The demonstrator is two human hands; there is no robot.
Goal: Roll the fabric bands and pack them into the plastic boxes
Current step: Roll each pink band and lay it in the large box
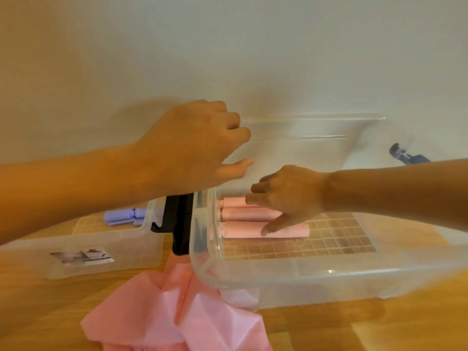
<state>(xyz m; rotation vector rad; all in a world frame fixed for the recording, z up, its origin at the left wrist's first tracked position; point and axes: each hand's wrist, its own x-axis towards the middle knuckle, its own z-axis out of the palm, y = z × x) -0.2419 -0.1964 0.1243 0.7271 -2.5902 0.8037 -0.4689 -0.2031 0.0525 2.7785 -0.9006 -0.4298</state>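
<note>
Boxes: two, clear plastic, side by side on wooden table [50, 312]; left box [131, 249] and right box [329, 277] just apart
Lid: one clear lid [304, 127], raised and tilted at far side of right box
Pink count: three pink rolls [250, 214], lying side by side on grid floor at left end of right box
Purple count: purple rolls [121, 216] in far part of left box, at least two; exact number too blurred to tell
Unrolled stock: one heap of loose pink fabric [162, 305] on table, against near left corner of right box
Left side: left hand [200, 145] gripping left edge of clear lid, fingers curled over, thumb beneath
Right side: right hand [288, 196] inside right box, fingers extended, resting on pink rolls, holding nothing
Other items: one black clip [181, 224] between boxes; one paper label [82, 257] on left box; one blue object [407, 155] at far right, blurred
</note>
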